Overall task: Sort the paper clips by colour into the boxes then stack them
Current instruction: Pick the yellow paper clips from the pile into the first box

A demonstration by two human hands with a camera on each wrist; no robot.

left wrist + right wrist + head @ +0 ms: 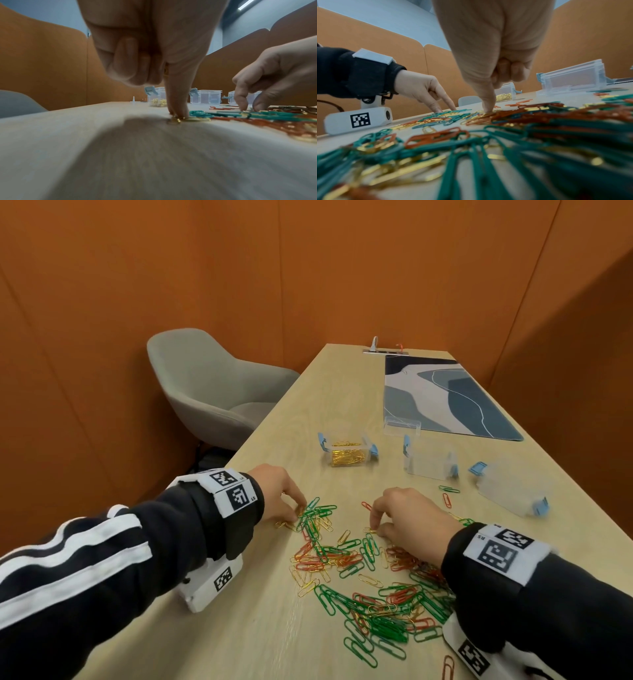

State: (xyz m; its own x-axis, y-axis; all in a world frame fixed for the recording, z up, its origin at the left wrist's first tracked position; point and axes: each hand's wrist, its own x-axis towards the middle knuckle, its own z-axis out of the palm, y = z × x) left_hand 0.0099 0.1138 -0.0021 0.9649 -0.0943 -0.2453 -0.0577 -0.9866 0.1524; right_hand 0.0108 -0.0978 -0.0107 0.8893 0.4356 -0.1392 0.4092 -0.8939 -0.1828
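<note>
My left hand [279, 494] is down at the near-left edge of the scattered heap, fingertips [178, 112] pinched together on a small gold wire paper clip [181, 119] lying flat on the pale wooden table [239, 628]. My right hand [409, 517] works the middle of the heap, forefinger and thumb closing on another gold clip [370, 530]; whether it's lifted yet, I can't tell. So I'm in the sorting step, picking out gold. Around my hands spreads the mixed pile of green, red and gold paper clips [373, 587], plenty left. Beyond it stands the open clear plastic box with blue latches [347, 453], already part-filled with gold clips; two more clear boxes [430, 462] [512, 487] sit to its right, apparently empty. Next, I reckon, both pinches lift clean, without dragging tangled neighbours, and carry across to that gold box.
</note>
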